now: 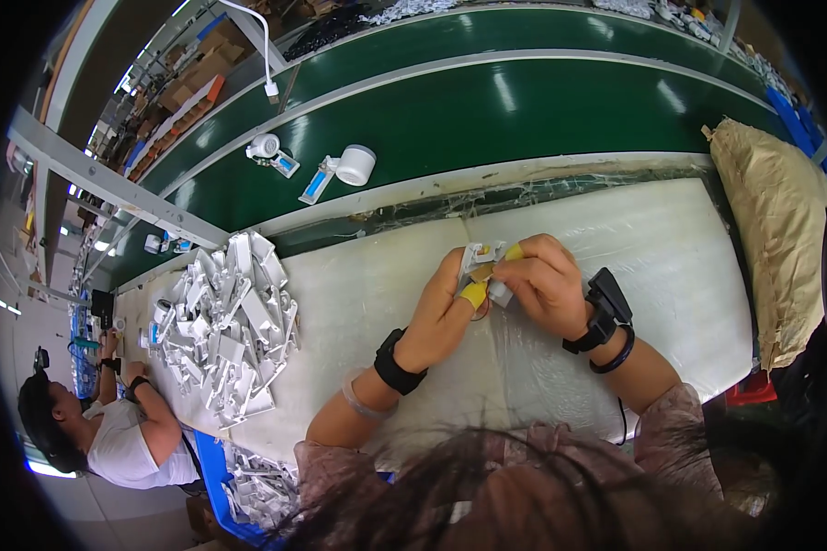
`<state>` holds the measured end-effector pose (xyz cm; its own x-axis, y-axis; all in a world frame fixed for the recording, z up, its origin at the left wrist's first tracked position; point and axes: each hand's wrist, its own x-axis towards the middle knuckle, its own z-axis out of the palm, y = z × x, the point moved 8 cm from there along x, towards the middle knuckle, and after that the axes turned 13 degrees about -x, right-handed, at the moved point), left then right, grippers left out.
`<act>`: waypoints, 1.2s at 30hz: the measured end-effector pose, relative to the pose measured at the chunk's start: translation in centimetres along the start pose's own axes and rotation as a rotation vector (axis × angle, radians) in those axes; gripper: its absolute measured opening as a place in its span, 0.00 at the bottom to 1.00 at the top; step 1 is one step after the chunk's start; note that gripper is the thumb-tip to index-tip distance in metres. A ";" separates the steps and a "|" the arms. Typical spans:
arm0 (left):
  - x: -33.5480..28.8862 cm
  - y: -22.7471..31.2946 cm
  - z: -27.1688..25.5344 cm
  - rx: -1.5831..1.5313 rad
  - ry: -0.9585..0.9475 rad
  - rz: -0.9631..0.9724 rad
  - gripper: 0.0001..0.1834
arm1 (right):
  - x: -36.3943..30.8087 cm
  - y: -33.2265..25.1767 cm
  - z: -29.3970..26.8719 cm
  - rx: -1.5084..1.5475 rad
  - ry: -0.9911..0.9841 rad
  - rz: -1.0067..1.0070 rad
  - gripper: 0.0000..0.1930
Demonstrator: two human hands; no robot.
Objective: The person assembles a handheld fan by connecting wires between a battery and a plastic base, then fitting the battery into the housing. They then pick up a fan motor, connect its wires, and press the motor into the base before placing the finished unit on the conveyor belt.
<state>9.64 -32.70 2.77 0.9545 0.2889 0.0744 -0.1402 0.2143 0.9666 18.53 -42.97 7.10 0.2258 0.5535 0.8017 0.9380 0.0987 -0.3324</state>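
Over the covered worktable [377,266], both my hands pinch a small white plastic part [471,260], held up between the fingertips. Yellow finger covers show on my left hand [438,317] and on my right hand [544,280]. The left grips the part from its near left side, while the right presses at it from the right. A thin reddish wire [483,312] loops below the part. Something small and brownish sits between the fingers, too covered to name. A large heap of white plastic parts [234,317] lies to the left of my hands.
Beyond the table runs a green conveyor belt [450,110] carrying two white round units [356,165] with blue pieces. A blue bin [213,464] holds more white parts at lower left. A brown paper sack [770,239] stands at right. A co-worker [124,432] works at far left.
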 end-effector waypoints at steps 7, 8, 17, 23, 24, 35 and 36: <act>-0.2 1.0 0.1 0.070 0.019 0.047 0.19 | -0.1 -0.1 0.2 0.037 -0.020 0.062 0.10; -0.2 0.9 -0.1 0.072 0.022 0.048 0.19 | 0.0 -0.2 0.1 0.040 -0.020 0.060 0.10; -0.4 0.3 -0.5 0.171 0.085 0.107 0.21 | 0.2 -0.4 0.1 0.076 -0.048 0.067 0.10; -0.3 0.6 -0.4 0.252 0.085 0.140 0.21 | 0.1 -0.4 0.2 0.059 -0.037 0.061 0.10; -0.2 0.7 -0.4 0.264 0.088 0.149 0.20 | 0.1 -0.4 0.2 0.053 -0.036 0.059 0.10; 0.6 0.8 -1.4 0.252 0.118 0.012 0.14 | -0.4 -0.2 0.8 0.074 -0.074 0.078 0.15; 1.1 0.9 -2.1 0.134 0.182 0.001 0.15 | -0.3 -0.1 0.7 0.027 -0.061 0.105 0.17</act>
<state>10.06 -30.24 3.16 0.8893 0.4554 0.0416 -0.0934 0.0920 0.9914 18.13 -42.55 6.54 0.3054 0.6114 0.7301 0.9022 0.0595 -0.4272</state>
